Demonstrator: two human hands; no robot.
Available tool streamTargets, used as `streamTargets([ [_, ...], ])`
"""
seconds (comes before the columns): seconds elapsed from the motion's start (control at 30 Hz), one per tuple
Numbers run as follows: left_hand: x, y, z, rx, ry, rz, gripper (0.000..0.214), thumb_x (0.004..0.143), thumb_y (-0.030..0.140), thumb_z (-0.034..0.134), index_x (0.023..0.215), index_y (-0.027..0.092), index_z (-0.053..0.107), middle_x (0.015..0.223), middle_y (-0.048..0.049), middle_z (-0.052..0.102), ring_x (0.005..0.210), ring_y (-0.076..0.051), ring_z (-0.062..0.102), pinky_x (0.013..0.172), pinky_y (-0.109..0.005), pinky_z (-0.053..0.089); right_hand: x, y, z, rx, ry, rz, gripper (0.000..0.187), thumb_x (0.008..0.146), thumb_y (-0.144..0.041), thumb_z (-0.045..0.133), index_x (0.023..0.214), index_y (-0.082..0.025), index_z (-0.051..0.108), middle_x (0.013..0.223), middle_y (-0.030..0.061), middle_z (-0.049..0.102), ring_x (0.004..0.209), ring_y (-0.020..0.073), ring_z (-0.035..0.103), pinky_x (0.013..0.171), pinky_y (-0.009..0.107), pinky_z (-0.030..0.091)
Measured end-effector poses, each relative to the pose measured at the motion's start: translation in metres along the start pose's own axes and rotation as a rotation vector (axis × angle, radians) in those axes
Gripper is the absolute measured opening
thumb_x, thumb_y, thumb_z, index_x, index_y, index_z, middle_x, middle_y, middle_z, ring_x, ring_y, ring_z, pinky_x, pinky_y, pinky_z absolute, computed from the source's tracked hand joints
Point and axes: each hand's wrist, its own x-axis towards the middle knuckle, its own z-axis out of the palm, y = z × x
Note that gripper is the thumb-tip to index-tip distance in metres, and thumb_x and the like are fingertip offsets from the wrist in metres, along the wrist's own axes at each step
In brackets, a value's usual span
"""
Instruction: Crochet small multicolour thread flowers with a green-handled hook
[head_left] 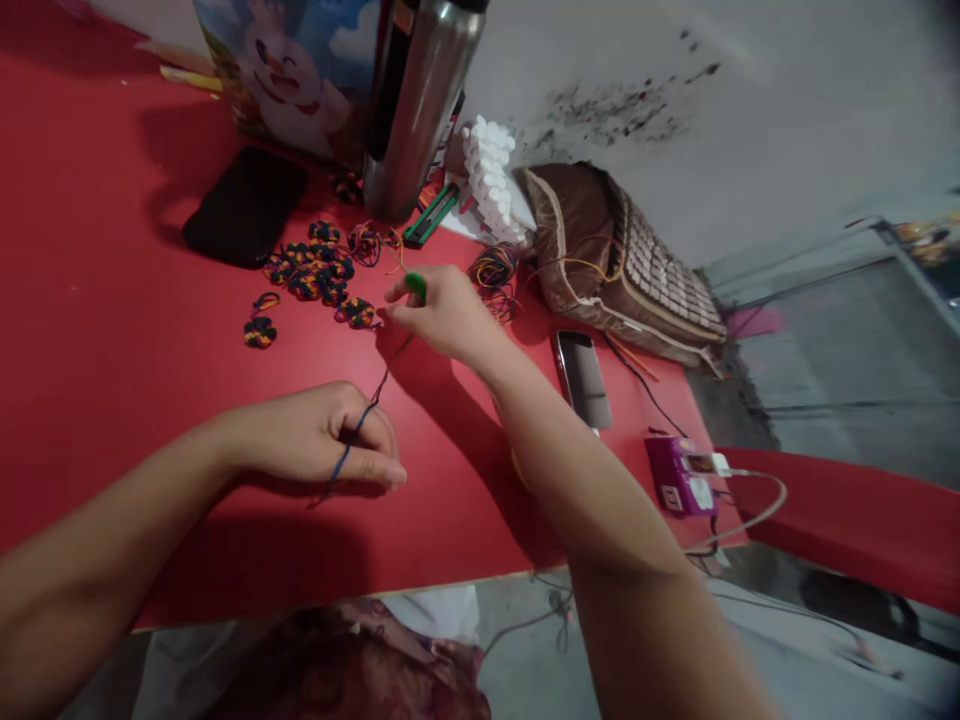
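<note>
My left hand [341, 440] rests low over the red table, its fingers curled and closed on a strand of dark yarn [365, 414]. This strand crosses the thumb and rises toward my right hand [446, 315]. The fingers of that hand are pinched around a small green grip [415, 288], which looks like a crochet hook's handle; most of it is hidden. Just left of my right fingertips lies a crocheted flower [356, 313] in black, orange and purple. A cluster of similar flowers [311, 268] is behind it, and a single flower [260, 332] lies apart on the left.
Behind my hands stand a steel flask [420, 110] and a picture box [300, 80]. Nearby are a black pouch [246, 207], a green cutter [431, 217] and tangled yarn [495, 275]. A phone [583, 378], brown cushion [585, 235] and purple power block [679, 475] are right.
</note>
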Motion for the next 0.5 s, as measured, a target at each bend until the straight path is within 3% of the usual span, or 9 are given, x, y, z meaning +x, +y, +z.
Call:
streamTargets([
  [0.17,0.002,0.003,0.001,-0.008,-0.017,-0.065,0.038,0.099,0.046,0.077,0.079,0.014,0.079,0.077,-0.0065,0.071,0.065,-0.013,0.06,0.062,-0.024,0.048,0.009,-0.001,0.012,-0.121,-0.116,0.041,0.007,0.083,-0.013,0.07,0.084,-0.019,0.067,0.081,0.0032,0.07,0.079,0.0182,0.061,0.073,0.031,0.043],
  [0.33,0.0,0.004,0.001,-0.035,-0.022,-0.106,0.036,0.096,0.046,0.078,0.079,0.014,0.076,0.077,-0.0052,0.068,0.061,-0.012,0.059,0.058,-0.023,0.048,0.009,-0.007,0.02,-0.228,-0.117,0.005,0.023,0.08,-0.011,0.069,0.069,-0.023,0.053,0.069,0.0007,0.062,0.071,0.0156,0.052,0.069,0.032,0.036],
  [0.4,-0.001,0.002,0.001,-0.08,-0.038,-0.157,0.039,0.096,0.05,0.078,0.08,0.015,0.073,0.074,-0.0041,0.065,0.055,-0.012,0.057,0.053,-0.024,0.047,-0.002,-0.007,0.006,-0.187,-0.112,-0.006,0.026,0.078,-0.01,0.07,0.066,-0.024,0.052,0.064,-0.0026,0.057,0.066,0.0136,0.048,0.066,0.031,0.035],
  [0.47,-0.001,0.001,0.001,-0.113,-0.052,-0.181,0.042,0.096,0.053,0.079,0.078,0.015,0.072,0.069,-0.0026,0.063,0.051,-0.012,0.057,0.049,-0.024,0.046,-0.026,-0.004,-0.023,-0.041,-0.166,-0.017,0.022,0.078,-0.01,0.071,0.065,-0.023,0.057,0.062,-0.0049,0.056,0.062,0.0122,0.047,0.063,0.028,0.036],
  [0.5,-0.001,0.001,0.002,-0.111,-0.041,-0.158,0.043,0.095,0.053,0.08,0.076,0.015,0.072,0.066,-0.0022,0.062,0.05,-0.013,0.057,0.049,-0.024,0.046,-0.043,-0.002,-0.042,0.031,-0.269,-0.015,0.018,0.078,-0.012,0.073,0.067,-0.023,0.064,0.063,-0.0047,0.06,0.061,0.0124,0.048,0.061,0.027,0.038],
])
